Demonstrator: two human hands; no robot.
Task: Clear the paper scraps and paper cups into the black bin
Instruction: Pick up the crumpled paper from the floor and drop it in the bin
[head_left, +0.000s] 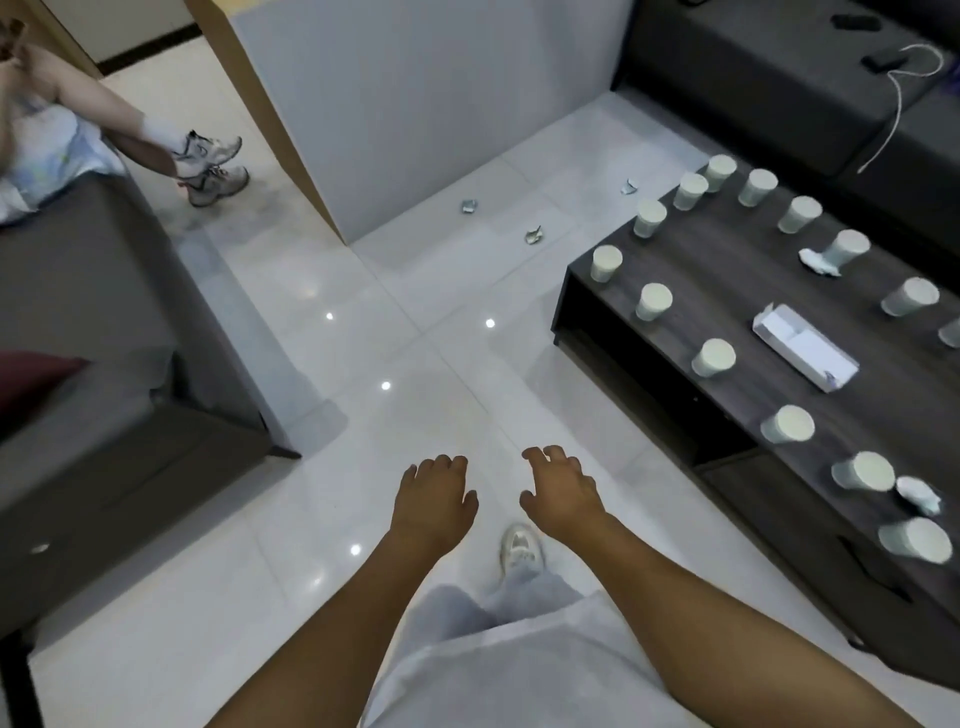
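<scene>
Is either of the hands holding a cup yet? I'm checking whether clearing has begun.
No: the left hand and right hand hang over the floor holding nothing.

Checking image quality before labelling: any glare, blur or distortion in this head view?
Head view: ceiling-light spots glare on the glossy floor; wide-angle lens bends the coffee table; edges look soft; both hands are fairly sharp.

The dark wooden coffee table (727, 270) carries many paper cups (653, 302) placed upside down, a white open box (802, 347) near its middle, and crumpled scraps (918, 494) beside some cups.
</scene>
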